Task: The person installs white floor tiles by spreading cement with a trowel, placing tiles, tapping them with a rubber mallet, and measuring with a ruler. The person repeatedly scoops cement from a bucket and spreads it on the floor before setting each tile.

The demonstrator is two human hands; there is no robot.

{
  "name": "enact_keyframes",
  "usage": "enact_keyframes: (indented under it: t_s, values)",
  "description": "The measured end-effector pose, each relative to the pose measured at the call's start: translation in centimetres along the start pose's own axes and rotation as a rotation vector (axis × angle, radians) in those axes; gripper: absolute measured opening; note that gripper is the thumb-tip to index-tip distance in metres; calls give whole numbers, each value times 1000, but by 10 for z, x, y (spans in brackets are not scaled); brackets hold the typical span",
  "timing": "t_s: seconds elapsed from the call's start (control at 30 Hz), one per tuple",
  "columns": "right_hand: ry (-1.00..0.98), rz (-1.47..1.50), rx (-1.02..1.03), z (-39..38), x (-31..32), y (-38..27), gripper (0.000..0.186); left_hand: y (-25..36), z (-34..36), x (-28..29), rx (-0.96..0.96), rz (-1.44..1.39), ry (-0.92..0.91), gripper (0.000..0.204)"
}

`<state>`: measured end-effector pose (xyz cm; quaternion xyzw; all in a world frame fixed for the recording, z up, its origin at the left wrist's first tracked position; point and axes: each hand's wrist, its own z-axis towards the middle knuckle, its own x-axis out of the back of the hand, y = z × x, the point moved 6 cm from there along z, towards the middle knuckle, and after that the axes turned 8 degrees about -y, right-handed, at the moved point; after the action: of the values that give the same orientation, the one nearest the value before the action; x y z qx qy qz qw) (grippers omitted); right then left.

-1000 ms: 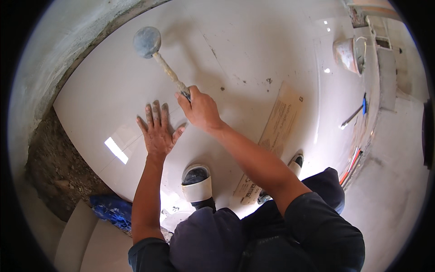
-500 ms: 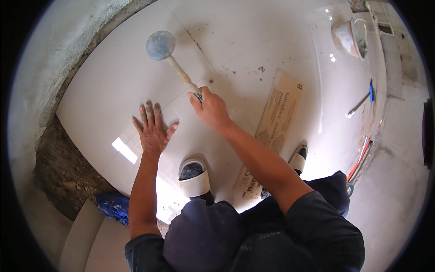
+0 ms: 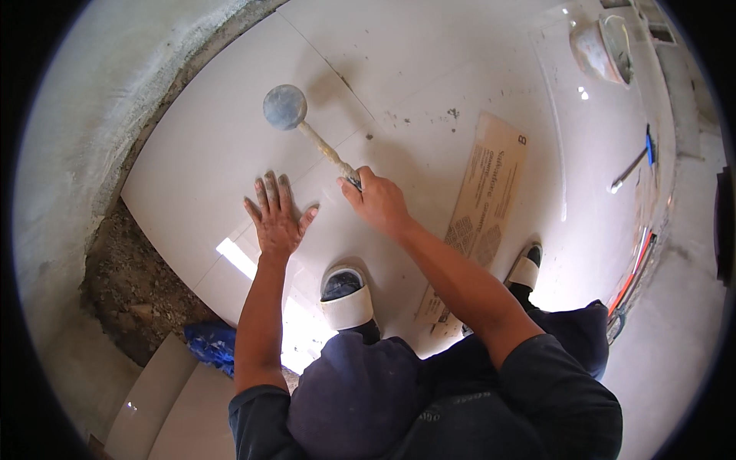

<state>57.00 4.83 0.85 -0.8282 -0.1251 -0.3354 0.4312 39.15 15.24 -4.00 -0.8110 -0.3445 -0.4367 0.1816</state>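
Observation:
My left hand point(image 3: 277, 223) lies with fingers spread on the glossy off-white floor tiles point(image 3: 184, 161), its fingertips smudged with grime. My right hand point(image 3: 377, 201) grips the wrapped handle of a mallet point(image 3: 284, 107) with a round grey head, which is up and left of that hand over the tiles. Whether the head touches the surface I cannot tell. A long printed cardboard strip point(image 3: 483, 195) lies right of my right hand, partly hidden by my forearm. My sandalled feet point(image 3: 345, 307) show below.
A concrete wall point(image 3: 84, 115) borders rubble point(image 3: 138, 284) at left, near blue plastic point(image 3: 211, 345) and loose tile pieces point(image 3: 157, 395). At right are a pale bucket point(image 3: 602, 50), a blue-ended tool point(image 3: 631, 165) and long red items point(image 3: 632, 272) along an edge.
The mallet head and my right hand have moved down and rightward in the picture. The whole view has shifted slightly; my left hand stays spread on the tile.

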Motion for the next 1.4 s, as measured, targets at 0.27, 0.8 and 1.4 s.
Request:
enact_keyframes:
  t_s: [0.27,0.8,1.4]
  values:
    - [34,36,-46,-15,-5,19,44,1,0,3,-10,-20,14,99]
    - [-2,65,62,-36,-12,-2,43,9,-23,-16,44,-171,182,87]
    - [-188,-41,295,-15,-79,-90,42,-137,-117,-96,532,-380,372,85]
